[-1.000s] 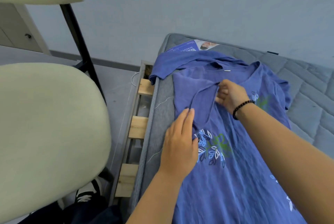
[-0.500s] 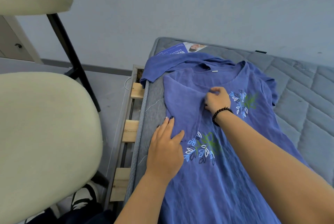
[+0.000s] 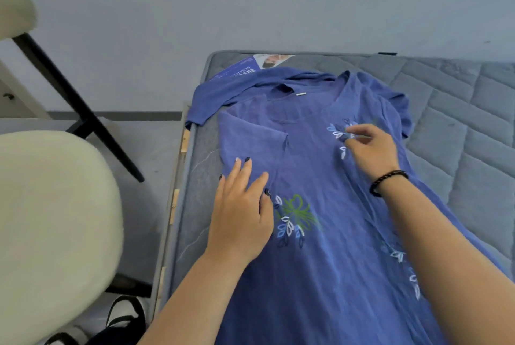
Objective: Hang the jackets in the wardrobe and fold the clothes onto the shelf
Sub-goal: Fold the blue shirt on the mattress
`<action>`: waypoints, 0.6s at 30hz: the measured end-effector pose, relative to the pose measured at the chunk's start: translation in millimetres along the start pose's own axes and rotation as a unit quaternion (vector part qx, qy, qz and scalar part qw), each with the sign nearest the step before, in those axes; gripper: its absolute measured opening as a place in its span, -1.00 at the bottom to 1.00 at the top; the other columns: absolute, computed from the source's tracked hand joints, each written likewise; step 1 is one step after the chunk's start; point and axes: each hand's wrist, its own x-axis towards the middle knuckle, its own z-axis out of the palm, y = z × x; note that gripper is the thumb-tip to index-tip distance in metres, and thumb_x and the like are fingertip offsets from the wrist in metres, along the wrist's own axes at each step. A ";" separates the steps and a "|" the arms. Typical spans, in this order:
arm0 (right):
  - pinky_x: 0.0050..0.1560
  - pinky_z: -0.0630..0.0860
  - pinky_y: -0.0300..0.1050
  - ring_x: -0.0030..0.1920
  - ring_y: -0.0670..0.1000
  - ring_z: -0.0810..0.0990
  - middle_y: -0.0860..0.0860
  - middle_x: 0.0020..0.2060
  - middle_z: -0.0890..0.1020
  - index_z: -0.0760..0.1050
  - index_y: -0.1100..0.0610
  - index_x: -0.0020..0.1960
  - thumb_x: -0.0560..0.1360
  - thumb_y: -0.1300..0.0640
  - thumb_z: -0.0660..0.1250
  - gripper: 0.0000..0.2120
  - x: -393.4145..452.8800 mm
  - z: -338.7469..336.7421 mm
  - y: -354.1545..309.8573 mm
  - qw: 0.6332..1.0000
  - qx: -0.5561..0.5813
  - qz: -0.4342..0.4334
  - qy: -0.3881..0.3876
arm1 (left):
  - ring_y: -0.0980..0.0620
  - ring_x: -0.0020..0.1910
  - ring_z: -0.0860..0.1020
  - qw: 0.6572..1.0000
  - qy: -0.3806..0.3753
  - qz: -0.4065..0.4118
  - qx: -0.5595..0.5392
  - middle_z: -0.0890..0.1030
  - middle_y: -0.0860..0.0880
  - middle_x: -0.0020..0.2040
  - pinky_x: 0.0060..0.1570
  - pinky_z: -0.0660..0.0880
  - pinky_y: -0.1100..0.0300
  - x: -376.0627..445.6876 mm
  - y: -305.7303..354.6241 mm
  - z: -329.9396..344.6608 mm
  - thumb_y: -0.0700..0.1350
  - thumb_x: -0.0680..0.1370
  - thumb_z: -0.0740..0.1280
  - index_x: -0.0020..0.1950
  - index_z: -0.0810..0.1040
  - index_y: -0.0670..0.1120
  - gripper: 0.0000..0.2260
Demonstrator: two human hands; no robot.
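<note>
Head view: left hand [image 3: 241, 215] lies flat, its fingers [image 3: 242, 170] straight and together, pressing the folded-in side of the blue shirt [image 3: 320, 247]. Right hand [image 3: 372, 151] rests on the leaf print near the chest, fingers [image 3: 358, 132] loosely curled; whether they pinch cloth I cannot tell. A black bracelet [image 3: 387, 181] circles that wrist. The shirt is spread front-up on the grey mattress [image 3: 459, 135], with a cream chair [image 3: 53, 233] beside the bed
</note>
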 end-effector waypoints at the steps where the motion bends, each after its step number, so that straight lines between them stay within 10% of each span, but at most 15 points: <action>1: 0.07 0.48 -0.12 -0.08 -0.04 0.57 0.03 -0.10 0.63 0.59 0.05 -0.04 0.42 0.24 0.36 -0.84 5.9 -14.8 11.0 1.000 -0.002 0.011 0.028 | 0.12 0.55 -0.10 1.000 -0.013 0.012 0.000 0.10 0.02 0.56 0.48 -0.15 0.16 5.5 7.1 3.6 -0.02 0.60 0.02 0.46 0.35 -0.02 -0.57; 7: 0.16 0.50 -0.02 0.04 0.13 0.62 0.13 -0.06 0.69 0.64 0.18 -0.02 0.36 0.01 0.34 -0.70 40.6 -74.3 97.8 0.959 0.055 0.219 0.173 | 0.18 0.54 -0.09 0.990 -0.114 0.077 0.036 0.09 0.07 0.56 0.46 -0.11 0.32 39.0 43.5 40.5 0.02 0.59 -0.02 0.52 0.23 0.00 -0.51; 18: -0.07 0.52 -0.10 -0.20 0.00 0.60 -0.10 -0.37 0.63 0.57 -0.07 -0.34 0.40 -0.01 0.40 -0.85 76.2 -83.6 118.1 0.995 -0.015 0.098 -0.029 | 0.00 0.41 0.29 0.978 -0.114 0.158 0.079 0.39 0.00 0.40 0.35 0.14 0.27 170.1 121.0 117.5 -0.14 0.57 0.20 0.38 0.40 -0.10 -0.63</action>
